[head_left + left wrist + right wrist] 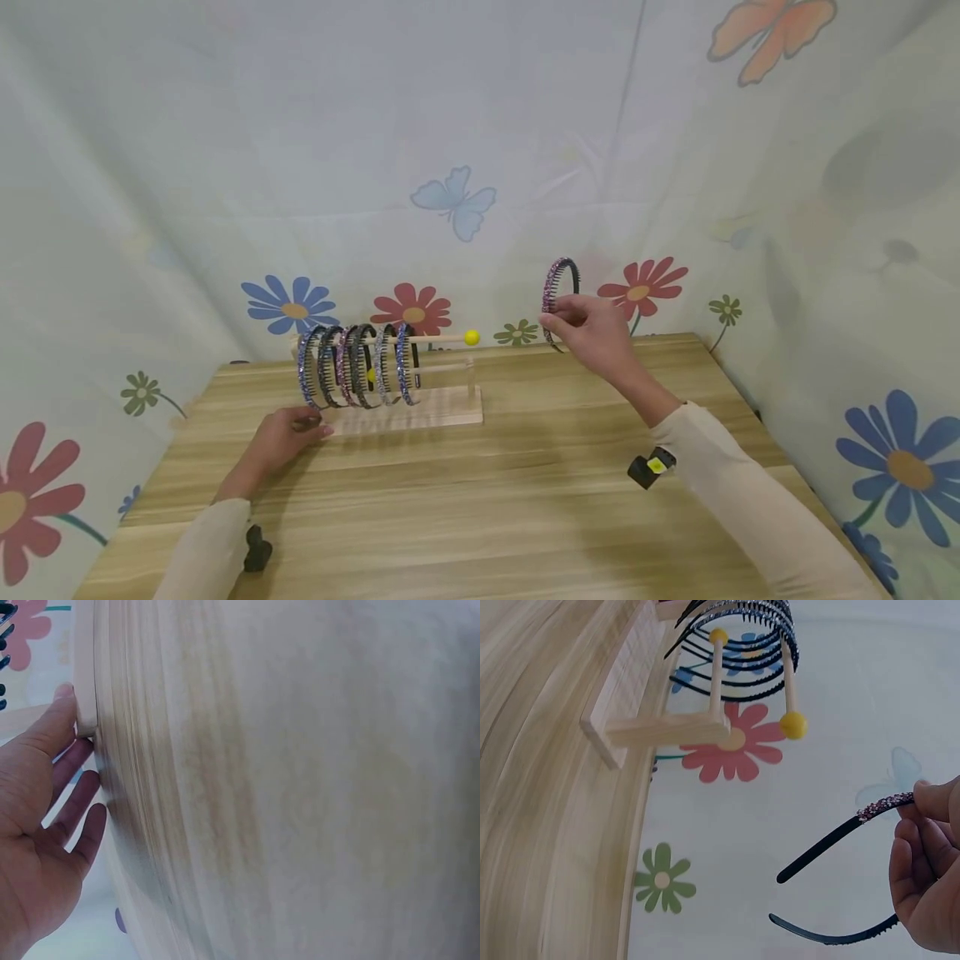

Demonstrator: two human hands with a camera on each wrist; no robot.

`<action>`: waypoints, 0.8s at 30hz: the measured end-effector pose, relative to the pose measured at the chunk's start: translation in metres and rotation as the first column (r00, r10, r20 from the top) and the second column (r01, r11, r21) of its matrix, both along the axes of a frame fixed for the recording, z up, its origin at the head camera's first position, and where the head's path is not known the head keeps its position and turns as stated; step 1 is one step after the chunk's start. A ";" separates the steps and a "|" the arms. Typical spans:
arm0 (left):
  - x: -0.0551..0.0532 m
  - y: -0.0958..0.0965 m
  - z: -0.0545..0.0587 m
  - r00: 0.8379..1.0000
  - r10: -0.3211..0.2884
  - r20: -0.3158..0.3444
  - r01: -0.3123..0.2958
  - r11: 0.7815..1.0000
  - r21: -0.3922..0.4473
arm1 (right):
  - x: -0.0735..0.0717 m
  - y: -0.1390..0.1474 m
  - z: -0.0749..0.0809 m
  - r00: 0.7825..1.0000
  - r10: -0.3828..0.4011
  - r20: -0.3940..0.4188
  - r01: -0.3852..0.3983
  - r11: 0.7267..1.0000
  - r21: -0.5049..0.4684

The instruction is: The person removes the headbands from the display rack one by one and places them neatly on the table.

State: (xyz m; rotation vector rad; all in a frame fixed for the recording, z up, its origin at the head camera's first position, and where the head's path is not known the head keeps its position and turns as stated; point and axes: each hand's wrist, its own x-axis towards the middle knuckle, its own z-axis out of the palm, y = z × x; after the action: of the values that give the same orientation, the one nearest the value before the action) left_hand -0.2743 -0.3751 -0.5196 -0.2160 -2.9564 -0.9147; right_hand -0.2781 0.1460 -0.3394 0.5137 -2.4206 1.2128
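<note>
My right hand [596, 333] is raised at the right, pinching a pink-glittered black headband [551, 287] with comb teeth. In the right wrist view, both tips of that headband [817, 851] point toward the rack. At the left stands a wooden headband rack [450, 408] with rods ending in yellow balls. Several glittery headbands [405, 367], in blue, dark, pink and silver, hang on its upper rod. My left hand [281, 437] holds the left front corner of the rack's base between thumb and fingers; the left wrist view shows this hand [37, 802] at the base's end.
The rack stands toward the back of a wood-grain table [480, 500]. Behind and around it hangs a pale cloth [337, 167] printed with flowers and butterflies. A yellow ball [472, 337] caps the upper rod's right end.
</note>
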 end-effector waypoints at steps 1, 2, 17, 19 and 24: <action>0.000 0.000 0.000 1.000 0.000 0.000 0.000 1.000 0.002 | -0.001 0.003 -0.001 1.000 -0.007 -0.001 0.007 1.000 0.006; -0.001 0.000 0.000 1.000 -0.001 -0.001 0.001 1.000 0.002 | -0.003 0.007 -0.002 1.000 -0.015 0.000 0.015 1.000 0.010; -0.003 -0.003 -0.002 1.000 -0.004 -0.003 0.004 1.000 0.000 | -0.012 0.058 -0.020 0.989 -0.143 0.028 0.140 0.987 0.080; -0.003 -0.002 -0.002 1.000 -0.005 -0.001 0.005 1.000 -0.001 | -0.013 0.066 -0.025 0.985 -0.168 0.031 0.165 0.982 0.090; -0.002 -0.002 -0.002 1.000 -0.006 0.001 0.006 1.000 0.001 | -0.017 0.084 -0.037 0.975 -0.208 0.074 0.201 0.976 0.087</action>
State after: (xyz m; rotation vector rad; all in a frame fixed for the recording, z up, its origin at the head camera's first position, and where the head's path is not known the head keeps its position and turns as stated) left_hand -0.2766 -0.3771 -0.5217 -0.2254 -2.9578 -0.9173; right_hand -0.2951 0.2300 -0.3762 0.2325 -2.5263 1.0742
